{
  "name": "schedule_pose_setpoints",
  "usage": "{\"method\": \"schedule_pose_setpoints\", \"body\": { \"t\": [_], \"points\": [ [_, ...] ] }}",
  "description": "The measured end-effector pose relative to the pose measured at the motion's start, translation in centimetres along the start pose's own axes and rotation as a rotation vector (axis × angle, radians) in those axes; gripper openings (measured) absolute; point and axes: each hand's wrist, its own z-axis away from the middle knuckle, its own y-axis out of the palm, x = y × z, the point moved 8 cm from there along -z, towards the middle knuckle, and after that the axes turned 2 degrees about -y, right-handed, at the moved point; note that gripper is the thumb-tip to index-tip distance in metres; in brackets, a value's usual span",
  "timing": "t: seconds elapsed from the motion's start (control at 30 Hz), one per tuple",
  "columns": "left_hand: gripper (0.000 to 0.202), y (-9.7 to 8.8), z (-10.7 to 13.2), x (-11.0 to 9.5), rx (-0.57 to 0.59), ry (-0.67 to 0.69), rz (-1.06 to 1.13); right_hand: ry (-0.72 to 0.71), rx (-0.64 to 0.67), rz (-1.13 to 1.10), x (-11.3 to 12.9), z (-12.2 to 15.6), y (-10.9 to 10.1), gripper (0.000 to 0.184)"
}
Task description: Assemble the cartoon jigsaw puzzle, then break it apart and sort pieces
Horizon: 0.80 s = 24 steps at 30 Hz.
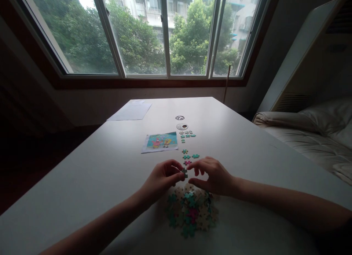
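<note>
Between the thumb and fingers of my left hand (167,174) is a dark greenish jigsaw puzzle piece (185,173), held above the table. My right hand (211,174) is close by on the right, its thumb and index finger apart and nothing between them; whether the index fingertip touches the piece I cannot tell. Below both hands lies a heap of puzzle pieces (192,214), some teal, some pink, many pale wood-coloured. Just beyond the hands are a pink piece (187,162) and several teal pieces (195,156) laid out singly.
A picture sheet with cartoon figures (162,141) lies left of more loose pieces (187,136). Two round items (182,126) sit farther back. White papers (130,111) rest at the far left of the white table (82,174). A cushioned seat (297,134) is at the right.
</note>
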Motion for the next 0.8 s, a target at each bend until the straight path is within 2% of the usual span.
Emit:
{"method": "schedule_pose_setpoints", "body": {
  "t": [0.47,0.8],
  "points": [
    [0.019,0.53,-0.01,-0.33,0.04,0.01,0.038,-0.025,-0.026,-0.011,0.27,-0.04,0.23,0.023],
    [0.019,0.73,0.09,-0.74,0.061,0.063,-0.037,-0.082,-0.046,0.039,0.57,0.0,-0.07,0.022]
  ]
}}
